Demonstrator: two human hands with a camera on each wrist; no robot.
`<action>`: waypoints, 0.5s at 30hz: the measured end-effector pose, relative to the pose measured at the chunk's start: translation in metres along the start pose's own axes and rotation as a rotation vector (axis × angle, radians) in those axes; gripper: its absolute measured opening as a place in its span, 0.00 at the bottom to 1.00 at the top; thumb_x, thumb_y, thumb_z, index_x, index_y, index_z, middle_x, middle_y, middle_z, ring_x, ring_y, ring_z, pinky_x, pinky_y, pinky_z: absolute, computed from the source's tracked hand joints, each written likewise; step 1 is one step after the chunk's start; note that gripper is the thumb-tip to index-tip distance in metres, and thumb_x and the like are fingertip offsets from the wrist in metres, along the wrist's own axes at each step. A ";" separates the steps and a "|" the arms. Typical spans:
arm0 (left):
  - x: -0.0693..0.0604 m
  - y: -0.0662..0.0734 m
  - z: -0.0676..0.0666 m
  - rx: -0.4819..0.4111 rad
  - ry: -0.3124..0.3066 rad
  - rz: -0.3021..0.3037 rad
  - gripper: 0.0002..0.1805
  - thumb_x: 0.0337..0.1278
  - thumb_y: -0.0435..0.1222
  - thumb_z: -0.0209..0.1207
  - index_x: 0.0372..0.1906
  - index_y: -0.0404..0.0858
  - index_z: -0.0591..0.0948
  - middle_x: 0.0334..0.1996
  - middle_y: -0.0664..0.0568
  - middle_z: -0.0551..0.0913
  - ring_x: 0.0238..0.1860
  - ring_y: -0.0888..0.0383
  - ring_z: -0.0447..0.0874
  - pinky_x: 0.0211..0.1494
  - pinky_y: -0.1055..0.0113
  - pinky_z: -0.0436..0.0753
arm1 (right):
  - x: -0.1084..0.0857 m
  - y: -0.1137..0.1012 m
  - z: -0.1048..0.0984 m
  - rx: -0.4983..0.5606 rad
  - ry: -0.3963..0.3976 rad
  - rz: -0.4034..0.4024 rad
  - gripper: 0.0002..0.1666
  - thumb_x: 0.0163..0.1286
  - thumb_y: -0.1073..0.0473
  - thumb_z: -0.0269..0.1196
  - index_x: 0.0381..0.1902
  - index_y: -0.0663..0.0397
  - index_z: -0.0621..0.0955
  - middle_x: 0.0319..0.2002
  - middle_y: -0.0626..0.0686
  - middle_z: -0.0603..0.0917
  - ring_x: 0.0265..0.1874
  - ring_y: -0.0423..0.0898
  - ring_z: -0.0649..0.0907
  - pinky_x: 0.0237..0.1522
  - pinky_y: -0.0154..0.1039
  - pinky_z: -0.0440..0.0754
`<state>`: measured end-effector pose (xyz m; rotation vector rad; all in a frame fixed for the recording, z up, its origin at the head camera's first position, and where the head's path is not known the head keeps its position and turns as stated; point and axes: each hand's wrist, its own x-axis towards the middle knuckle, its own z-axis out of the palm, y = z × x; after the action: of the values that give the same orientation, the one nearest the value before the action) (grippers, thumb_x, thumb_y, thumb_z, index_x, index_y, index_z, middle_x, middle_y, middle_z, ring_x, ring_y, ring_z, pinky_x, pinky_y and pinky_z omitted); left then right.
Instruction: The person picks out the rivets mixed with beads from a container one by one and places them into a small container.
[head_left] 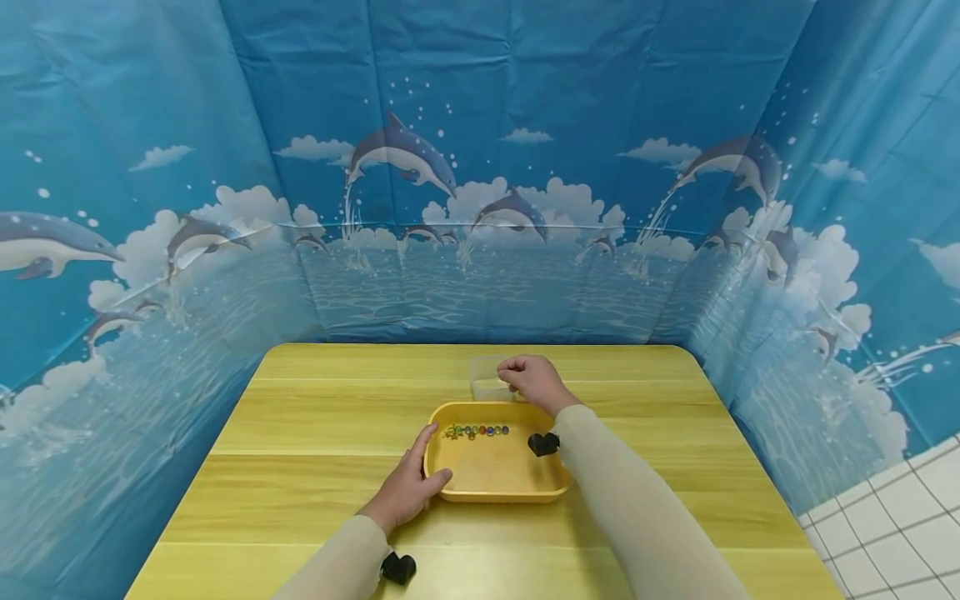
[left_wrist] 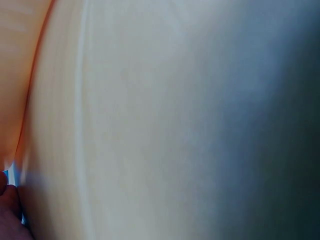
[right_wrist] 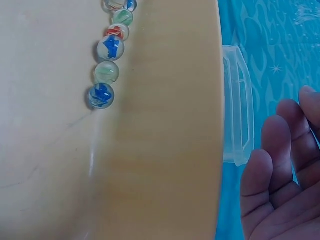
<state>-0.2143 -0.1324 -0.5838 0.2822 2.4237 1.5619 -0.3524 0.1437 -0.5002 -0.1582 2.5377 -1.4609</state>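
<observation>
A yellow plastic tray point(head_left: 495, 492) lies on the table. My left hand point(head_left: 405, 492) holds its left side, the thumb over the rim near the front corner and the fingers along the outside. In the left wrist view, part of the left hand point(left_wrist: 11, 215) shows beside the tray wall point(left_wrist: 17, 75). Glass marbles point(head_left: 491, 431) form a row inside the tray near its back wall; blue, green and red swirls show in the marbles point(right_wrist: 107, 72). My right hand point(head_left: 534, 382) is above a clear plastic box point(head_left: 480, 385) behind the tray, fingers bent; its fingertips' contents are hidden.
Small yellowish pieces point(head_left: 452, 432), too small to tell, lie at the row's left end. The wood-patterned table point(head_left: 315, 467) extends around the tray. A blue dolphin-print sheet point(head_left: 480, 275) hangs behind and at both sides. White floor tiles point(head_left: 900, 517) show at lower right.
</observation>
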 end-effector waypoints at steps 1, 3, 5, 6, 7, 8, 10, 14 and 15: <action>0.000 0.000 0.000 0.003 0.002 -0.001 0.46 0.76 0.44 0.61 0.87 0.56 0.47 0.67 0.29 0.66 0.40 0.54 0.84 0.42 0.65 0.84 | 0.001 0.000 0.001 0.000 0.005 0.003 0.13 0.79 0.49 0.64 0.54 0.44 0.89 0.57 0.51 0.87 0.47 0.52 0.85 0.55 0.57 0.83; 0.000 0.000 0.001 0.012 0.005 0.000 0.46 0.76 0.44 0.61 0.87 0.55 0.47 0.67 0.30 0.66 0.44 0.53 0.84 0.46 0.65 0.83 | 0.003 0.000 0.002 0.004 0.011 0.002 0.14 0.79 0.50 0.64 0.55 0.45 0.88 0.58 0.52 0.87 0.48 0.53 0.85 0.57 0.57 0.83; 0.000 0.000 0.001 0.023 0.007 0.007 0.46 0.76 0.44 0.61 0.87 0.54 0.47 0.67 0.30 0.66 0.47 0.52 0.85 0.49 0.63 0.84 | 0.004 0.001 0.002 0.009 0.014 0.001 0.14 0.79 0.50 0.63 0.56 0.46 0.88 0.58 0.52 0.86 0.49 0.54 0.86 0.58 0.57 0.83; 0.001 -0.001 0.001 0.030 0.009 0.008 0.46 0.75 0.44 0.61 0.87 0.54 0.47 0.67 0.31 0.67 0.49 0.52 0.85 0.51 0.62 0.84 | 0.005 0.001 0.003 0.011 0.014 -0.001 0.15 0.80 0.50 0.63 0.57 0.48 0.88 0.58 0.53 0.86 0.50 0.55 0.86 0.59 0.56 0.83; 0.001 -0.001 0.001 0.036 0.011 0.010 0.46 0.75 0.45 0.61 0.87 0.54 0.47 0.67 0.31 0.67 0.51 0.52 0.85 0.54 0.60 0.84 | 0.005 0.001 0.003 0.014 0.015 -0.002 0.16 0.80 0.51 0.63 0.58 0.49 0.87 0.59 0.53 0.86 0.50 0.56 0.86 0.59 0.55 0.83; 0.001 -0.001 0.001 0.038 0.012 0.012 0.46 0.75 0.45 0.61 0.87 0.54 0.47 0.67 0.31 0.67 0.52 0.51 0.84 0.56 0.59 0.84 | 0.006 0.001 0.003 0.015 0.016 -0.004 0.17 0.80 0.51 0.63 0.58 0.50 0.87 0.59 0.53 0.86 0.51 0.56 0.86 0.59 0.54 0.83; 0.001 -0.002 0.001 0.046 0.015 0.016 0.46 0.75 0.45 0.61 0.87 0.53 0.48 0.67 0.31 0.67 0.56 0.50 0.84 0.59 0.57 0.83 | 0.007 0.001 0.004 0.016 0.017 -0.005 0.18 0.80 0.51 0.63 0.60 0.52 0.86 0.59 0.53 0.86 0.51 0.56 0.86 0.59 0.52 0.83; 0.003 -0.004 0.001 0.045 0.015 0.018 0.46 0.76 0.46 0.60 0.87 0.54 0.48 0.69 0.31 0.66 0.58 0.48 0.83 0.62 0.53 0.82 | 0.010 0.000 0.005 0.016 0.020 -0.006 0.18 0.80 0.50 0.62 0.60 0.51 0.87 0.61 0.53 0.86 0.51 0.56 0.86 0.59 0.50 0.83; 0.003 -0.004 0.000 0.047 0.015 0.020 0.46 0.76 0.46 0.60 0.87 0.54 0.48 0.69 0.31 0.66 0.59 0.48 0.83 0.62 0.53 0.82 | 0.010 0.000 0.005 0.016 0.019 -0.007 0.19 0.80 0.50 0.62 0.60 0.52 0.86 0.61 0.53 0.85 0.52 0.56 0.86 0.59 0.50 0.82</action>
<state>-0.2168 -0.1331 -0.5882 0.3053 2.4792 1.5215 -0.3607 0.1371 -0.5040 -0.1512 2.5426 -1.4915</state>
